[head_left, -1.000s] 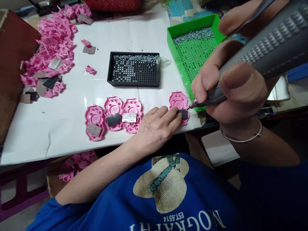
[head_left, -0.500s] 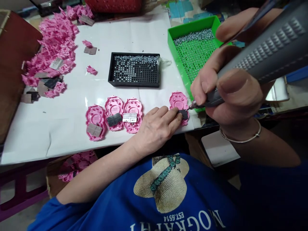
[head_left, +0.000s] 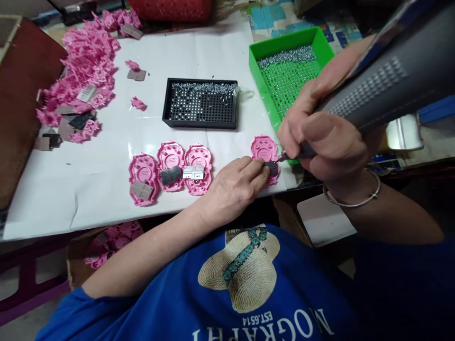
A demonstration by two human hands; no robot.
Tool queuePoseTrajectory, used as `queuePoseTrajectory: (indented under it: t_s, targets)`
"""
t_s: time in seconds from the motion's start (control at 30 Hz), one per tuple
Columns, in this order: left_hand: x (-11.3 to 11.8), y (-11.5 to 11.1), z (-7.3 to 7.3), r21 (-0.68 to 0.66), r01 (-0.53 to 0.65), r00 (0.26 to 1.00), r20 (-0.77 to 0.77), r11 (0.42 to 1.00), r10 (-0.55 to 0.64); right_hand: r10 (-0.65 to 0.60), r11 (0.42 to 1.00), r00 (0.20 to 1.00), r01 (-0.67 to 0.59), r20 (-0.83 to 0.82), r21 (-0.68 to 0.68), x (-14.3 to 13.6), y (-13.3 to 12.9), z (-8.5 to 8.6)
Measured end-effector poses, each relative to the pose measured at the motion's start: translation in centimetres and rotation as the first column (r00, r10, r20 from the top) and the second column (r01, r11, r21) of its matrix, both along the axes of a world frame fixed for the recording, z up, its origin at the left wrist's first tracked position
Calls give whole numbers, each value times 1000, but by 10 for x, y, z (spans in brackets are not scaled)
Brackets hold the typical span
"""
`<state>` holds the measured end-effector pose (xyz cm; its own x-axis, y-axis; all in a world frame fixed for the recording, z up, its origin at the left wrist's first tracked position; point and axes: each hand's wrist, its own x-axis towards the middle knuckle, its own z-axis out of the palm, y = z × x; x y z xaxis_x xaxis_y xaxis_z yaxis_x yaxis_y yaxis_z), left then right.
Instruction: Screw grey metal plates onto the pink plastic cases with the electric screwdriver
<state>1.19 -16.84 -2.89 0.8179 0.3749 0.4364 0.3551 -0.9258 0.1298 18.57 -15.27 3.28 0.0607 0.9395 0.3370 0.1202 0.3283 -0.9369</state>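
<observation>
Two curled grips: left hand (head_left: 233, 185) presses fingers on dark plate (head_left: 273, 168) over pink shell (head_left: 263, 146), probably steadying it; right hand (head_left: 330, 150) wraps driver (head_left: 378, 97).

The scalloped pink plastic shell (head_left: 263, 148) at the right bears a black rectangular plate (head_left: 273, 168). Three matching pink plastic shells (head_left: 171, 155) carry flat grey-brown, charcoal and silver plates (head_left: 171, 175). The stout grey handheld driver (head_left: 387, 99) has rows of pale dots. A black rectangular tray (head_left: 201, 124) and a bright green plastic tray (head_left: 284, 46) show silver-speckled grids. The surface (head_left: 227, 147) is white, the blue cloth shirt (head_left: 159, 293) printed with a tan, teal-banded hat (head_left: 254, 284).
</observation>
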Motion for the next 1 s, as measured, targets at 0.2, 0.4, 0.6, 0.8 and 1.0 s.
queuePoseTrajectory:
  t_s: [0.2, 0.4, 0.6, 0.8, 1.0]
  targets:
    - [0, 1, -2, -12, -7, 1000, -4, 1000, 7, 190, 950, 959, -125, -209, 287, 2, 11, -13]
    - [0, 1, 1, -26, -14, 1000, 26, 1000, 15, -17, 947, 998, 36, -63, 318, 16, 9, 25]
    - [0, 3, 1, -24, -47, 995, 88, 999, 49, -231, 855, 969, 247, -91, 456, 61, 17, 30]
    - [1, 2, 2, -62, -35, 994, 100, 997, 42, -277, 895, 961, 264, -15, 361, 89, 10, 11]
    - [1, 3, 1, -61, -38, 991, 125, 997, 46, -345, 841, 938, 292, 35, 455, 99, 9, -4]
